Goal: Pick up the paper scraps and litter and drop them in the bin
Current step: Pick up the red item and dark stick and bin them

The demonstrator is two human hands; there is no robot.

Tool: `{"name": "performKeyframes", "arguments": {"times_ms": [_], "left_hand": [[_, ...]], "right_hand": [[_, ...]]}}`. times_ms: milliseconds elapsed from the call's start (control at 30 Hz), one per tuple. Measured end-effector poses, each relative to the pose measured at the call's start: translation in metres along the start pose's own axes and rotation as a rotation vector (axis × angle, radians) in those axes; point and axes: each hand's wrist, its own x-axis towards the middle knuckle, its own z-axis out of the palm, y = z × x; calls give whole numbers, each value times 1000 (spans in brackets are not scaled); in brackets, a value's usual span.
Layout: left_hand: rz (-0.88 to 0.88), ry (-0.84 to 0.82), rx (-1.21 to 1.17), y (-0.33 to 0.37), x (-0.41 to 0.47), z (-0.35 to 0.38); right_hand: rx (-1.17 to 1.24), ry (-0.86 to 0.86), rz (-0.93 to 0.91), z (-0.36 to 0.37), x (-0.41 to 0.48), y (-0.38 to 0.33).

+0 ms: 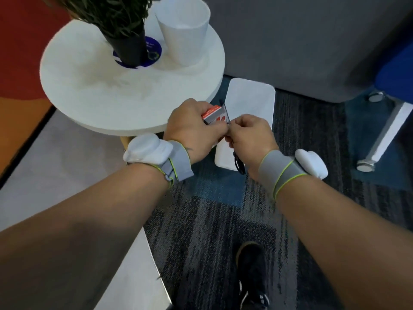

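Observation:
My left hand (192, 128) grips a small orange and white carton (214, 114), held just past the near edge of the round white table (107, 90). My right hand (250, 137) touches the carton's right end, its fingers pinched on a thin black cord (238, 163) that dangles below the wrist. Both hands hover over a white rectangular bin (250, 99) standing on the carpet beside the table; its lid looks flat and closed from here. What the cord is attached to is hidden by my fingers.
On the table stand a black potted plant (129, 48) on a blue disc and a white paper cone (183, 34). A grey sofa (312, 41) lies behind the bin, a blue chair's white base (380, 139) to the right. My shoe (252, 274) is on the patterned carpet.

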Motion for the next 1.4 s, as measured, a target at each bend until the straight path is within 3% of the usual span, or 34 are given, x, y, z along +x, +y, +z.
{"name": "performKeyframes", "arguments": {"times_ms": [367,767,933,1067,1400], "left_hand": [[-14,221,-45,61,89,-48],[-84,449,-41,92,170,-64],[-153,478,-26,86,186,-65],[-180,462,50,76,191,-63],[-207,273,317,57,190,-50]], "right_hand": [[-16,-126,-301,-18,88,-102],[113,-123,-402,-4,173,-184],[144,-57,-386,2,194,-198],[27,-29,-374,6,202,-190],[-274,-173,-331,14,206,-159]]}}
